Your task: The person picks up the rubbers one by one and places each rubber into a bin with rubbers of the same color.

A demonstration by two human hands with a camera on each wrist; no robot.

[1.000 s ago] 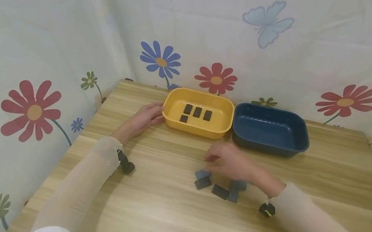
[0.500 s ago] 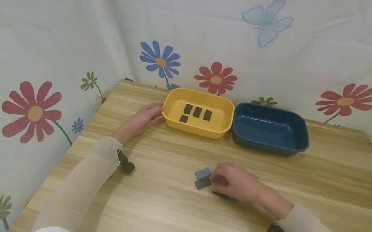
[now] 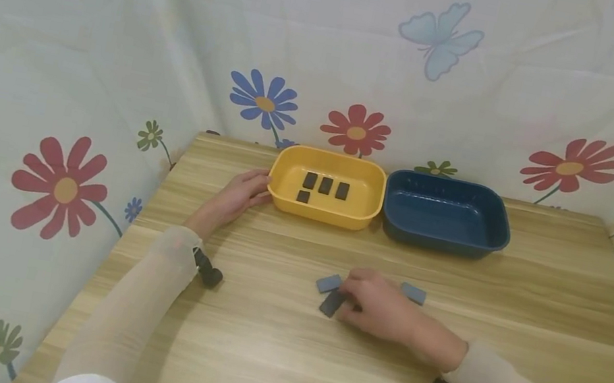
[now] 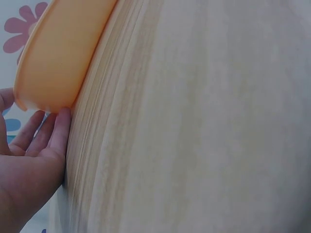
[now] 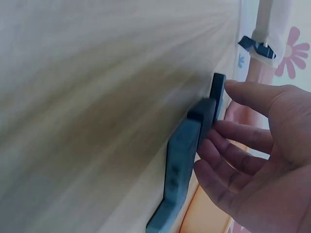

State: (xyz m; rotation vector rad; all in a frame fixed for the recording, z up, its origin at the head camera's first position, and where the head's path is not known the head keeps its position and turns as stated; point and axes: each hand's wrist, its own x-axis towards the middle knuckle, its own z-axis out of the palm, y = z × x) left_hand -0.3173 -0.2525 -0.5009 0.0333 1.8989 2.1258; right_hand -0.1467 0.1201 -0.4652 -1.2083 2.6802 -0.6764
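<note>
My right hand [image 3: 385,308] is low over a cluster of small rectangular tiles on the table. Its thumb and index finger pinch a dark tile [image 3: 331,304], whose end shows between them in the right wrist view. A blue-grey tile [image 3: 328,283] lies just beyond the fingertips, and another blue-grey tile [image 3: 413,293] sits behind the hand. More tiles [image 5: 182,155] in a row beside the fingers are hidden by the hand from the head camera. My left hand [image 3: 234,199], fingers fairly straight, touches the left end of a yellow tub [image 3: 321,215].
Several dark tiles [image 3: 325,185] lie flat inside the yellow tub. Against its right side stands a dark blue tub [image 3: 439,244] with nothing seen in it. A flowered curtain [image 3: 323,30] hangs behind the wooden table [image 3: 255,347].
My right hand came down and across the tiles, then shifted left onto the dark one. That tile has turned, and the blue-grey one beside it slid slightly left. The left hand stayed still.
</note>
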